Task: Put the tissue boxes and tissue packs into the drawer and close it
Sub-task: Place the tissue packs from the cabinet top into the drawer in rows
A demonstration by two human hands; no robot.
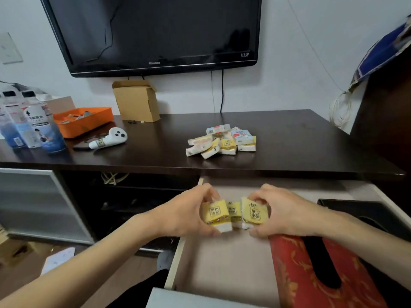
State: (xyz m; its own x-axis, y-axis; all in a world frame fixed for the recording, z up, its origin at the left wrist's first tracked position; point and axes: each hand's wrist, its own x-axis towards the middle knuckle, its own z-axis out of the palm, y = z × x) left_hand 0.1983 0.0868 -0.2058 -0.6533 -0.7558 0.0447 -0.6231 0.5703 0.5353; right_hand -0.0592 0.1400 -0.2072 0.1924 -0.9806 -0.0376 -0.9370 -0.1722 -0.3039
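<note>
The drawer (226,265) stands pulled open under the dark table top. Over its rear part my left hand (186,213) grips a yellow tissue pack (216,215), and my right hand (287,215) grips another yellow tissue pack (254,214). A third yellow pack (234,213) shows between the two. A red tissue box (311,276) with a dark slot lies in the drawer's right side, and a black tissue box (364,212) lies behind it. A pile of several tissue packs (222,141) rests on the table top.
On the dark table (300,138) stand an open cardboard box (136,101), an orange tray (83,121), a white handheld device (109,138) and bottles (29,125) at the left. A television (155,34) hangs on the wall. A glass-fronted cabinet door (33,203) is at the lower left.
</note>
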